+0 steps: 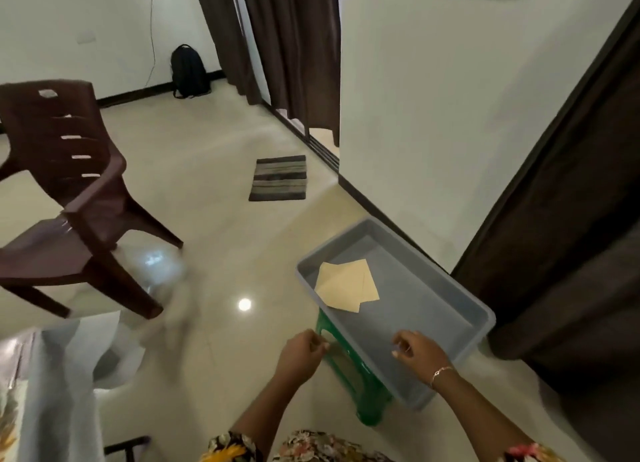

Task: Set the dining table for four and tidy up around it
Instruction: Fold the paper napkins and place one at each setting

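A grey plastic tray rests on a green plastic stool at the lower right. Two beige paper napkins lie overlapping in the tray's far end. My left hand hovers just left of the tray's near corner, fingers curled loosely with nothing in them. My right hand, with a bracelet on the wrist, hangs over the tray's near part, fingers bent and apart, holding nothing. The corner of the dining table, under a pale cloth, shows at the lower left.
A dark brown plastic chair stands on the glossy floor at the left. A striped mat lies by a doorway with dark curtains. A black backpack leans on the far wall. A dark curtain hangs right of the tray.
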### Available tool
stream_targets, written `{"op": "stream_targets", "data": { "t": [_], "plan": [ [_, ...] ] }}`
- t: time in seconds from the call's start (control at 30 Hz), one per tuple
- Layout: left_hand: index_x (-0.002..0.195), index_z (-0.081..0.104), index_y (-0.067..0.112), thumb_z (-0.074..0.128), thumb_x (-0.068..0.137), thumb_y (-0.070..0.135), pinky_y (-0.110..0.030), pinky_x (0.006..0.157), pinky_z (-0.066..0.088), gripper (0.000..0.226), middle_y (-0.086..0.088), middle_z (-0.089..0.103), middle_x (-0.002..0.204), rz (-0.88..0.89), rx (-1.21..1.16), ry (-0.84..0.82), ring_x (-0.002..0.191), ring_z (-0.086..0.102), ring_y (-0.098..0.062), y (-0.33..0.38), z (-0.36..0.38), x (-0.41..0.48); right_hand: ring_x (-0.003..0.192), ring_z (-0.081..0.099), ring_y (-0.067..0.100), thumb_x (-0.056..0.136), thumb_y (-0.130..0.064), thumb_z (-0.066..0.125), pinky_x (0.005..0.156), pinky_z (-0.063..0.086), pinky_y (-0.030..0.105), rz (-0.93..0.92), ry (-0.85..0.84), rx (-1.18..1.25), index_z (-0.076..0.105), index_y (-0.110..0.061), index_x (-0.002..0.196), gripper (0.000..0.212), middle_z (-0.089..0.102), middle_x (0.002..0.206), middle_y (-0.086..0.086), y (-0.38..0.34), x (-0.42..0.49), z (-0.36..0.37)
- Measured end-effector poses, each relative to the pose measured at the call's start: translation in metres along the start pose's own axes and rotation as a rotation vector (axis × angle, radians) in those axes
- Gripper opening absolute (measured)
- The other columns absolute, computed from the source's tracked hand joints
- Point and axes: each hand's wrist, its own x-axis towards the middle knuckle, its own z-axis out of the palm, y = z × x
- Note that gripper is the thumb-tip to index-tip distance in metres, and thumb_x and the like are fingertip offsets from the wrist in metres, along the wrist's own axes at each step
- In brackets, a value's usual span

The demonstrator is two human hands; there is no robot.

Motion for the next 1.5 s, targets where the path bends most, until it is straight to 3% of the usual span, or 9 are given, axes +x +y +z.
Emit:
{"op": "stream_targets", "data": {
  "t": [0.23, 0.33, 0.47, 0.87, 1.07, 1.13, 1.23, 1.33, 1.5],
  "plan": [
    [0.104, 0.06, 0.007, 0.05, 0.096, 0.028, -0.02, 0.066, 0.039, 0.025, -0.005, 0.063, 0.096, -0.023, -0.02, -0.022, 0.081, 0.052, -0.011, 0.023, -0.012, 0.095, 0.087, 0.054, 0.014, 0.087, -0.017, 0.061, 0.073, 0.041, 0.02, 0.122, -0.074, 0.231, 0.062, -0.007, 0.104, 0.02, 0.064, 0.101, 0.008, 0.004, 0.097, -0.026],
    [0.104, 0.061, 0.007, 0.051, 0.095, 0.025, -0.018, 0.065, 0.038, 0.023, -0.005, 0.064, 0.095, 0.025, -0.01, -0.078, 0.084, 0.056, -0.013, 0.031, -0.018, 0.146, 0.075, 0.057, 0.015, 0.087, -0.01, 0.059, 0.065, 0.043, 0.019, 0.256, -0.048, 0.419, 0.061, -0.012, 0.087, 0.003, 0.062, 0.084, 0.006, -0.003, 0.139, -0.032],
    [0.103, 0.062, 0.005, 0.051, 0.095, 0.025, -0.022, 0.072, 0.041, 0.024, -0.008, 0.066, 0.103, -0.018, -0.038, -0.161, 0.088, 0.058, -0.016, 0.031, -0.01, 0.223, 0.056, 0.051, 0.01, 0.09, 0.0, 0.051, 0.047, 0.039, 0.015, 0.468, -0.082, 0.627, 0.053, -0.017, 0.071, 0.025, 0.056, 0.068, 0.001, -0.001, 0.199, -0.028],
    [0.147, 0.021, 0.012, 0.043, 0.098, 0.029, -0.032, 0.102, 0.036, 0.056, -0.012, 0.038, 0.145, -0.151, 0.146, -0.6, 0.132, 0.04, -0.03, -0.01, 0.041, 0.353, 0.077, 0.053, 0.017, 0.09, 0.003, 0.044, 0.058, 0.044, 0.022, 0.825, -0.057, 0.881, 0.058, -0.01, 0.093, 0.019, 0.055, 0.089, 0.009, 0.018, 0.337, 0.036],
    [0.147, 0.019, 0.014, 0.042, 0.098, 0.028, -0.032, 0.101, 0.036, 0.055, -0.014, 0.035, 0.147, -0.122, 0.174, -0.698, 0.131, 0.04, -0.03, -0.016, 0.052, 0.365, 0.08, 0.051, 0.021, 0.089, 0.003, 0.044, 0.063, 0.045, 0.027, 0.91, 0.022, 0.912, 0.057, -0.007, 0.114, 0.03, 0.054, 0.091, 0.007, 0.021, 0.367, 0.058],
    [0.146, 0.021, 0.016, 0.043, 0.098, 0.029, -0.034, 0.102, 0.037, 0.055, -0.015, 0.032, 0.148, -0.112, 0.179, -0.706, 0.13, 0.041, -0.031, -0.015, 0.054, 0.366, 0.087, 0.054, 0.023, 0.085, -0.002, 0.056, 0.079, 0.049, 0.034, 0.919, 0.014, 0.862, 0.057, -0.005, 0.115, 0.03, 0.057, 0.098, 0.008, 0.02, 0.371, 0.063],
    [0.145, 0.023, 0.016, 0.045, 0.097, 0.03, -0.037, 0.105, 0.038, 0.054, -0.016, 0.031, 0.148, -0.124, 0.165, -0.71, 0.131, 0.039, -0.032, -0.014, 0.056, 0.367, 0.098, 0.058, 0.03, 0.078, -0.01, 0.07, 0.091, 0.046, 0.039, 0.868, -0.075, 0.848, 0.063, -0.007, 0.099, 0.022, 0.062, 0.1, 0.011, 0.017, 0.373, 0.068],
    [0.143, 0.026, 0.016, 0.045, 0.097, 0.03, -0.036, 0.103, 0.04, 0.052, -0.015, 0.035, 0.145, -0.155, 0.119, -0.689, 0.128, 0.043, -0.032, -0.013, 0.054, 0.367, 0.081, 0.052, 0.023, 0.077, -0.012, 0.072, 0.074, 0.041, 0.028, 0.786, -0.091, 0.753, 0.052, -0.016, 0.065, 0.023, 0.055, 0.073, 0.002, 0.012, 0.371, 0.067],
    [0.138, 0.037, 0.013, 0.046, 0.097, 0.024, -0.032, 0.095, 0.045, 0.045, -0.013, 0.052, 0.132, -0.231, -0.036, -0.533, 0.12, 0.052, -0.028, -0.013, 0.041, 0.363, 0.076, 0.05, 0.023, 0.081, -0.012, 0.068, 0.071, 0.041, 0.031, 0.68, -0.034, 0.702, 0.049, -0.014, 0.061, 0.028, 0.054, 0.072, 0.008, 0.001, 0.361, 0.052]
  ]
}}
